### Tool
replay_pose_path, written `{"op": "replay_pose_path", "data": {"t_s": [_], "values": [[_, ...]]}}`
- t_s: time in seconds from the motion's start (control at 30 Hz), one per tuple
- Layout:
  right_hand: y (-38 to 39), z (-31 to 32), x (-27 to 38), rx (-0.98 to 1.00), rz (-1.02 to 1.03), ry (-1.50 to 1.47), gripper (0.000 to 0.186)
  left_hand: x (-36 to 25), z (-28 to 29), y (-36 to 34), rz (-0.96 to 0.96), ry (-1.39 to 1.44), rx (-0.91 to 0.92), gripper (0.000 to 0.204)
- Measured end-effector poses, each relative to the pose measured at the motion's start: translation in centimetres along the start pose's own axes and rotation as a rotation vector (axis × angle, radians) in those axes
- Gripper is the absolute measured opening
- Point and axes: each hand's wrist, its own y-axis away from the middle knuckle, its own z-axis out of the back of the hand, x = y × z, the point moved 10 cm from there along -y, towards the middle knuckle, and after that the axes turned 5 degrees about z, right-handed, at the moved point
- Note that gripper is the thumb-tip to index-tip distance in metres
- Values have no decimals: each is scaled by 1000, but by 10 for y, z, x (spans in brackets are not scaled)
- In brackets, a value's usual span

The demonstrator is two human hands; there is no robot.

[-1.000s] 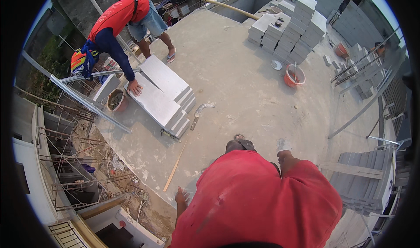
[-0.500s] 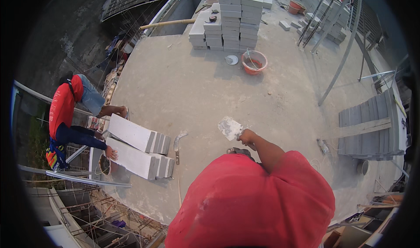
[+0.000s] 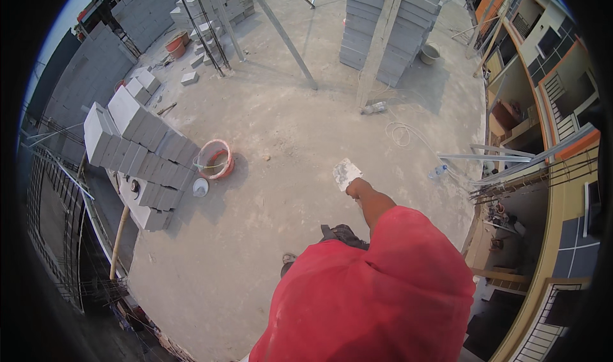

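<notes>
In my right hand (image 3: pixel 359 188) is a trowel with a broad flat blade (image 3: pixel 346 173), caked in pale mortar. My fingers are closed round its handle, and the blade hangs over the bare concrete floor (image 3: pixel 300 145), touching nothing that I can see. The red sleeve and my torso cover the lower middle of the view. My left hand does not show. Left of the trowel, some way off, stands an orange-red bucket (image 3: pixel 228 165) with a pale inside and a wire handle. Beside it lies a round white lid-like piece (image 3: pixel 200 187).
Pale blocks (image 3: pixel 150 142) are stacked at the left, with a bamboo pole (image 3: pixel 119 241) near the slab's edge. Ahead stands another block stack (image 3: pixel 377 27) with a plank (image 3: pixel 380 52) leaning on it. Slanting metal props (image 3: pixel 281 36), a plastic bottle (image 3: pixel 375 108) and a loose cord (image 3: pixel 418 133) occupy the floor.
My view has swung right: the co-worker and the nearby blocks have left it, and the right-hand block stack is now ahead. The trowel stays in my right hand.
</notes>
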Motion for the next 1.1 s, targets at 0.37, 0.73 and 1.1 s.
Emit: {"op": "replay_pose_path", "data": {"t_s": [0.37, 0.73, 1.1], "values": [[145, -156, -131, -133, -225, -220, 30, -253, 65, -120, -71, -410, 55, 61], [304, -386, -212, -250, -1003, -1575, 19, -365, -194, -66, -311, -681, 383, 56], [260, -299, -335, -472, -930, -1864, 19, -186, -445, 23, -394, -1502, 506, 57]]}}
